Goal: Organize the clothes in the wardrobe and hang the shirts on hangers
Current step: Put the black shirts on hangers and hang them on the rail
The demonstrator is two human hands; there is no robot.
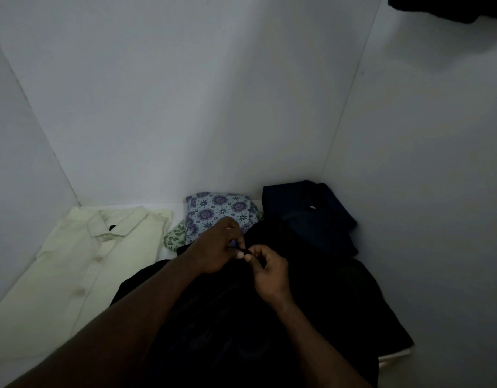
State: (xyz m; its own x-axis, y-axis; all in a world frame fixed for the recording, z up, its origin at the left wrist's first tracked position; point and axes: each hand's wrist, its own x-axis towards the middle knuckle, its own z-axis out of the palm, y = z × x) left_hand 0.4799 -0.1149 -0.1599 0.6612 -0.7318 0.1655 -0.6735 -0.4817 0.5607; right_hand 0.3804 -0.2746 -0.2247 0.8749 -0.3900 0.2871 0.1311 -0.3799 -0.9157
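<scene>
A black shirt [339, 309] lies spread on the wardrobe shelf in front of me. My left hand [217, 247] and my right hand [268, 271] meet over its upper edge, and the fingertips of both pinch a small bit of the dark fabric between them. It is too dark to tell whether that bit is a button or a fold. A cream collared shirt [82, 261] lies flat on the left of the shelf.
A folded floral blue cloth [222, 210] sits on a green leafy cloth [175, 235] at the back. A folded navy garment [314, 217] lies in the back right corner. White wardrobe walls [185, 107] close in on three sides. A dark garment [451, 8] hangs at top right.
</scene>
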